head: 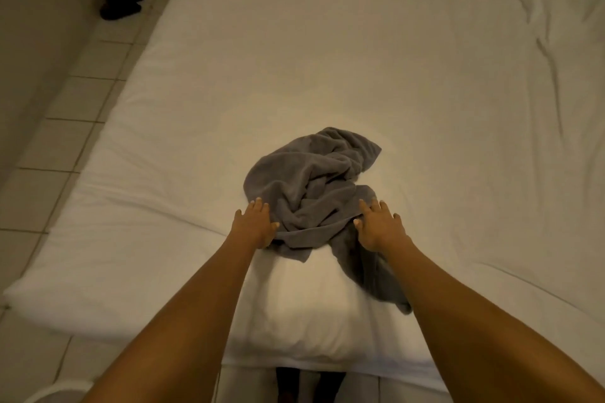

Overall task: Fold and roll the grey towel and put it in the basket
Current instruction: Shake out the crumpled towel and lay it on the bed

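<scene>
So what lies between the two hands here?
The crumpled grey towel on the white bed; left hand and right hand flank it in the head view.

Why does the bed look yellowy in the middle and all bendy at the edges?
In the head view, warm dim light pools on the white bed sheet around the crumpled grey terry towel; the wide-angle lens bows the mattress edges; the picture is soft, darkest at the corners.
</scene>
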`<state>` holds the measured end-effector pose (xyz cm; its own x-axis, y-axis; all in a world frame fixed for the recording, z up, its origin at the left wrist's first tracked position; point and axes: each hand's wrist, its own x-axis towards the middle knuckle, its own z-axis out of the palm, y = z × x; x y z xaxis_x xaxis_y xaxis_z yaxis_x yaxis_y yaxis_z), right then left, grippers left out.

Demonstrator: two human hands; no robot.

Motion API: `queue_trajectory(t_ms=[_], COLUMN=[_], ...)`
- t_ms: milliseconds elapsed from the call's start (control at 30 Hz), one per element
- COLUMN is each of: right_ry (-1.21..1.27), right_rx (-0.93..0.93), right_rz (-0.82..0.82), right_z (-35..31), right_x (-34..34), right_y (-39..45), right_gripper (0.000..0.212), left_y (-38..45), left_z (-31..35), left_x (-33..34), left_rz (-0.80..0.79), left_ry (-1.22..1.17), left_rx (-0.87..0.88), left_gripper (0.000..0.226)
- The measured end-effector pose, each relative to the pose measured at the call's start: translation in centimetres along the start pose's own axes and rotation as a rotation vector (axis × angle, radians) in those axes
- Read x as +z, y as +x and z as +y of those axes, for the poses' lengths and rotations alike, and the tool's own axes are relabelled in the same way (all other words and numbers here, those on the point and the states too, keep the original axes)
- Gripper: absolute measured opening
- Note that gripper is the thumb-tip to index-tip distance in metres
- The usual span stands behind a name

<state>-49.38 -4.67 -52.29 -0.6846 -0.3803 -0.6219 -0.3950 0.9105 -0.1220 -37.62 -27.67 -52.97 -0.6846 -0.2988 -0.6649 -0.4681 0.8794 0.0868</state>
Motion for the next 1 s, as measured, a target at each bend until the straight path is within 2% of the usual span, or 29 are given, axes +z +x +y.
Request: queue_trajectory(t_ms=[300, 567, 800, 900, 1000], right_ry=[-0.111, -0.178, -0.244, -0.260, -0.292], right_rx=[-0.058, -0.177, -0.197, -0.209, -0.203], right_rz=[-0.085, 0.076, 0.144, 0.157, 0.167], right_z=[-0.6, 0.4, 1.0, 1.2, 1.5], right_x=[5.9, 8.9, 10.9, 11.7, 12.5], right_y=[5.1, 9.5, 11.2, 11.6, 11.4], right_gripper=[0.062, 0.060, 0.062, 0.070, 0.081], left_y=[4.9, 8.9, 10.6, 11.2, 11.4], left_z=[-2.4, -2.4, -2.4, -2.1, -2.2], left_x=[8.2, 11.6, 14.2, 14.4, 14.5], left_rz=[-0.045, 0.000, 0.171, 0.317, 0.468], left_ry=[-0.035, 0.029, 0.106, 0.122, 0.200], left_rx=[-0.007, 0.041, 0.037, 0.059, 0.100], left_gripper=[0.062, 0.064, 0.061, 0.056, 0.041])
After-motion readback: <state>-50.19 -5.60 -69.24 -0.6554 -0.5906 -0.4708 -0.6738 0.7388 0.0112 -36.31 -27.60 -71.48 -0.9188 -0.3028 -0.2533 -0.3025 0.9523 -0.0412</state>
